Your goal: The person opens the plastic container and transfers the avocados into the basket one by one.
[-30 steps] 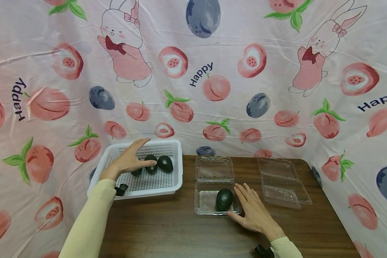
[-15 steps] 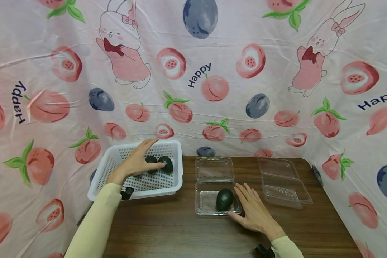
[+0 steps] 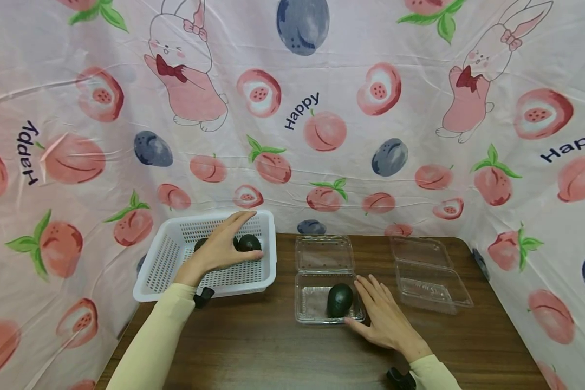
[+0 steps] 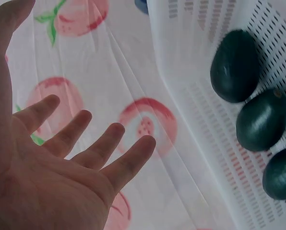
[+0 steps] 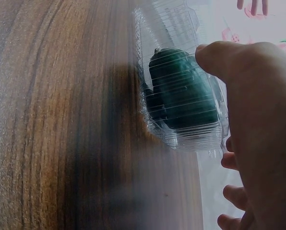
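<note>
Over the white plastic basket (image 3: pixel 146 290), my left hand (image 3: pixel 215 252) is spread, thumb and fingers wide apart around the rightmost dark green avocado (image 3: pixel 249 243). Another avocado (image 3: pixel 201 244) shows behind the hand, and one between them is mostly hidden. In the left wrist view the palm is bare and three avocados (image 4: pixel 235 66) lie in a row in the basket. My right hand (image 3: pixel 387 319) rests with straight fingers and thumb against the right side and front corner of a clear clamshell container (image 3: pixel 312 303). Inside that container's right half lies a single avocado (image 3: pixel 340 300), also seen through its wall in the right wrist view.
A second clear clamshell (image 3: pixel 426 287) lies with its lid up on the right of the brown wooden table (image 3: pixel 273 352). Behind and at both sides hangs a pink sheet (image 3: pixel 341 70) printed with fruit and rabbits. Each wrist wears a black strap (image 3: pixel 203 297).
My left hand has moved right across the basket, from the left avocados toward the rightmost one, staying spread. The right hand has stayed at the container.
</note>
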The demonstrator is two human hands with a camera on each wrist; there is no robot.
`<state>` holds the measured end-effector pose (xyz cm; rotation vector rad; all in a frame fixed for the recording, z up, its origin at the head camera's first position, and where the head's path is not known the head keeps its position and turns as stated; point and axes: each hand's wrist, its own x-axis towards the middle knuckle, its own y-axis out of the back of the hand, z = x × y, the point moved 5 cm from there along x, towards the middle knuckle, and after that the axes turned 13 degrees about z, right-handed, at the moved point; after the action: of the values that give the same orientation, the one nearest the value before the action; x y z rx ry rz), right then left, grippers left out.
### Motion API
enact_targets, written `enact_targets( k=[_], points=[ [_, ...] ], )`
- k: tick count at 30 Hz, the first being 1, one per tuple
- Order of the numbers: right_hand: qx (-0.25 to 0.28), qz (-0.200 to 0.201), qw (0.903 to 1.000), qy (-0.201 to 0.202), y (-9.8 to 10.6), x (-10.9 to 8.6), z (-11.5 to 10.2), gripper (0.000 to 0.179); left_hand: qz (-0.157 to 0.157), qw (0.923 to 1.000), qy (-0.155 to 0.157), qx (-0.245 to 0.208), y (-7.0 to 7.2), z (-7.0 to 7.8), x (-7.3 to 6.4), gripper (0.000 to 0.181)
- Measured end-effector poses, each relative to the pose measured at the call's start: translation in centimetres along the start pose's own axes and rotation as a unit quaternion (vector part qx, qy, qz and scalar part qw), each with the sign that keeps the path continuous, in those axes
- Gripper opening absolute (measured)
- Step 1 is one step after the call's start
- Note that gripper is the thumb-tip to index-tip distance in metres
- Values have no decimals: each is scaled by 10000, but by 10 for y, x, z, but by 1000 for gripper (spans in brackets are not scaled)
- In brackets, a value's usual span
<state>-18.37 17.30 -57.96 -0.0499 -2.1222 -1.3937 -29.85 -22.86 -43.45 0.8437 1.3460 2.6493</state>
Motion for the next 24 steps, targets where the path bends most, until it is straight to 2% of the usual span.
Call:
enact_targets(
  k=[5,15,24],
  points=[
    [-37,-2,10000,-2,0,1,-1,96,-140,9998,-36,-99,-12,12,-4,110],
    [-53,2,10000,-6,-1,1,-3,96,-389,9984,-300,-278,-36,45,-17,102],
    [-41,25,10000,-30,-1,0,-1,96,-557,9942,-681,-617,-70,72,-24,98]
  ],
)
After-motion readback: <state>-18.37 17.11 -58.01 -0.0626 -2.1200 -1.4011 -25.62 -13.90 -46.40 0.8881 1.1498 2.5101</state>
